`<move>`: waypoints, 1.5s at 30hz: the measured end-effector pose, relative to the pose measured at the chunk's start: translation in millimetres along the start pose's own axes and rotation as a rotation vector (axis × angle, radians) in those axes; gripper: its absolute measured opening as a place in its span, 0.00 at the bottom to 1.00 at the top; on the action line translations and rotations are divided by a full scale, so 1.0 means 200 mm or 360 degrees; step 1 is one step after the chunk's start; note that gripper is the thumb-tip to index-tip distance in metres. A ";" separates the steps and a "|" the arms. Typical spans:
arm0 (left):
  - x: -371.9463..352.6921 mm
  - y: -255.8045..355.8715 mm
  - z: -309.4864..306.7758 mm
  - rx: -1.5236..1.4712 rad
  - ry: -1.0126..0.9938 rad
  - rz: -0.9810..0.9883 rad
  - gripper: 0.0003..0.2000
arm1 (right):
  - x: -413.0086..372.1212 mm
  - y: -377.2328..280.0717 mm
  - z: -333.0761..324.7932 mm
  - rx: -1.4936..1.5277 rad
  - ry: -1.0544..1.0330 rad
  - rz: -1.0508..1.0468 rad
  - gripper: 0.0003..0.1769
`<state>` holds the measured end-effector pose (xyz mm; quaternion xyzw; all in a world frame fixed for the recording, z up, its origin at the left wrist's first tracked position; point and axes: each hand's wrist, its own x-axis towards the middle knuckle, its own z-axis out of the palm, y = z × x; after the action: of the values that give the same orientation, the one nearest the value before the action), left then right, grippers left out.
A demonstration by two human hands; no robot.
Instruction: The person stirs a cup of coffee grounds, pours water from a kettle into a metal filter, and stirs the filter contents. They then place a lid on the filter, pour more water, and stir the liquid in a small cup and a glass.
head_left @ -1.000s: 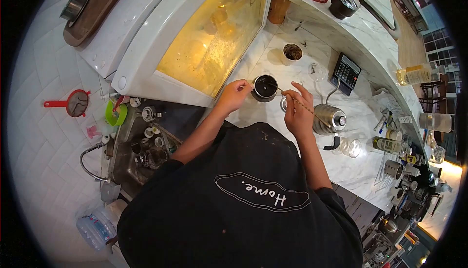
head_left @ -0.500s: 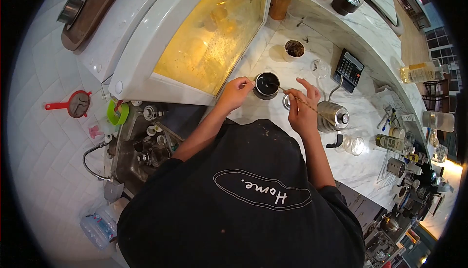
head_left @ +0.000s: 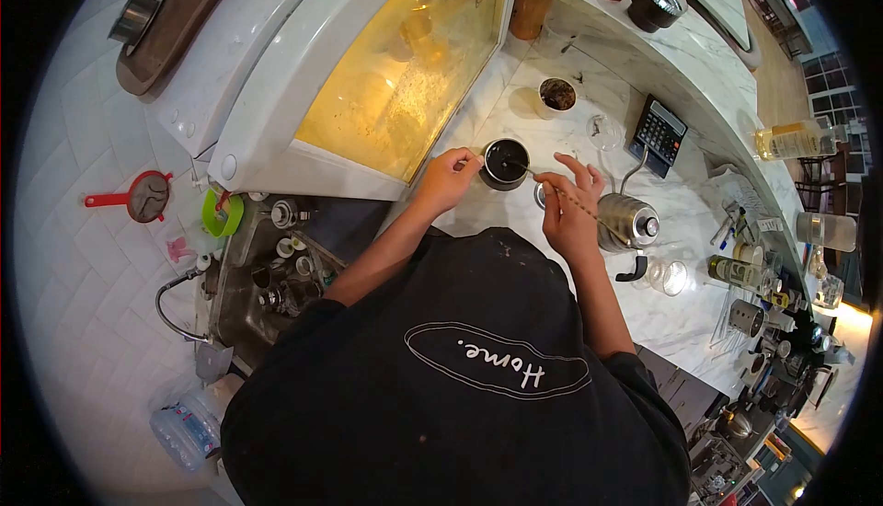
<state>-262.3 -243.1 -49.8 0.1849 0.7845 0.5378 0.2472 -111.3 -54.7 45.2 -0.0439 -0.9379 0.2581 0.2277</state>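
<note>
A round cup with a metal rim [head_left: 505, 184] stands on the marble counter with dark liquid in it. My left hand [head_left: 448, 180] is closed at the cup's left side, thumb and fingertips pinching at its rim. In my right hand [head_left: 572, 212] is a long bar spoon with a twisted handle [head_left: 579, 201], held between thumb and index finger while the other fingers stretch out. The spoon slants down into the cup, its tip hidden in the dark liquid. Just right of the cup, a small round metal item [head_left: 540, 195] is partly covered by my right hand.
Right of my hand stands a gooseneck kettle [head_left: 625, 219], with a glass [head_left: 673, 277] near its handle. Beyond the cup are a paper cup of dark grounds [head_left: 556, 95] and a calculator [head_left: 659, 134]. A lit display case [head_left: 368, 92] borders the left, above a sink [head_left: 244, 299].
The spoon has shifted slightly in the cup, and my right fingers have moved a little. My left hand stays at the rim. The whole view has drifted slightly.
</note>
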 end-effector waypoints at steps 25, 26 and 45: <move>-0.09 -0.03 0.06 0.0061 0.0046 0.0128 0.13 | 0.01 -0.02 -0.02 -0.0088 -0.0098 0.0046 0.06; -0.10 -0.04 0.07 0.0056 0.0053 0.0139 0.13 | 0.00 -0.02 -0.01 -0.0038 -0.0089 0.0006 0.06; -0.11 -0.01 0.08 -0.0054 0.0134 0.0120 0.13 | 0.02 -0.05 0.03 -0.0044 -0.0020 0.0108 0.07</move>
<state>-234.3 -243.9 -52.8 0.1874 0.7775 0.5672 0.1967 -117.6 -64.7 47.9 -0.0771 -0.9408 0.2528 0.2123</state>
